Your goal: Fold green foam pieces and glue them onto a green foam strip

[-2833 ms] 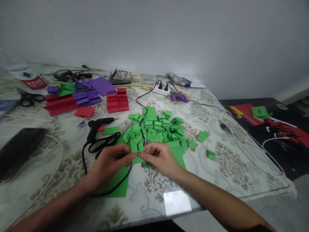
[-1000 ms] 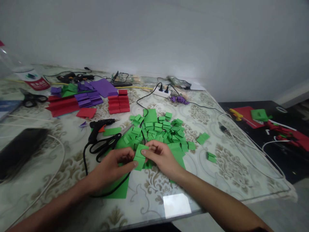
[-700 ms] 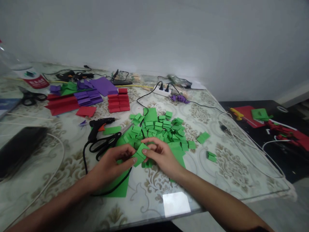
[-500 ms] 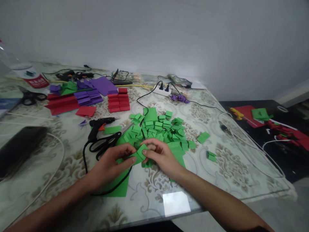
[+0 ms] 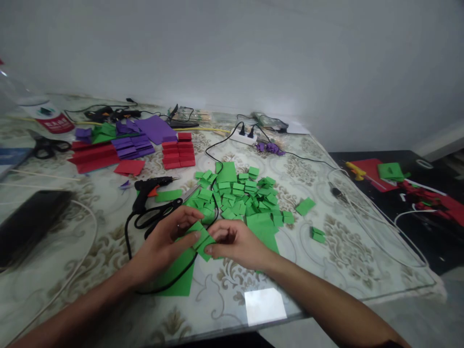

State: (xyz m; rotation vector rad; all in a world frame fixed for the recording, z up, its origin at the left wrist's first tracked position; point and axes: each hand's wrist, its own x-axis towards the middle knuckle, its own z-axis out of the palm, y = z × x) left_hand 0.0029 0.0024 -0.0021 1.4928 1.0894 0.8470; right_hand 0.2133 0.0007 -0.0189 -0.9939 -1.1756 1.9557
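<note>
Between my two hands is a small folded piece of green paper point(image 5: 201, 240), held low over the table. My left hand point(image 5: 167, 241) pinches it from the left with the thumb on top. From the right, the thumb and fingers of my right hand point(image 5: 237, 244) grip its edge. Just beyond my hands spreads a pile of small folded green paper pieces point(image 5: 239, 193). A larger green sheet point(image 5: 177, 280) lies under my left hand, with a black cord across it. Black-handled scissors point(image 5: 155, 215) and a black glue gun point(image 5: 148, 191) lie beyond my left hand.
Red folded strips point(image 5: 179, 153), purple paper point(image 5: 155, 128) and a bottle point(image 5: 50, 116) stand or lie at the back left. A phone point(image 5: 32, 222) is at the left. Behind the pile sits a white power strip point(image 5: 243, 137). A white cable point(image 5: 377, 212) crosses the right side.
The green paper has moved slightly left and toward me and turned in my fingers. My right hand has shifted its hold to the paper's lower right edge.
</note>
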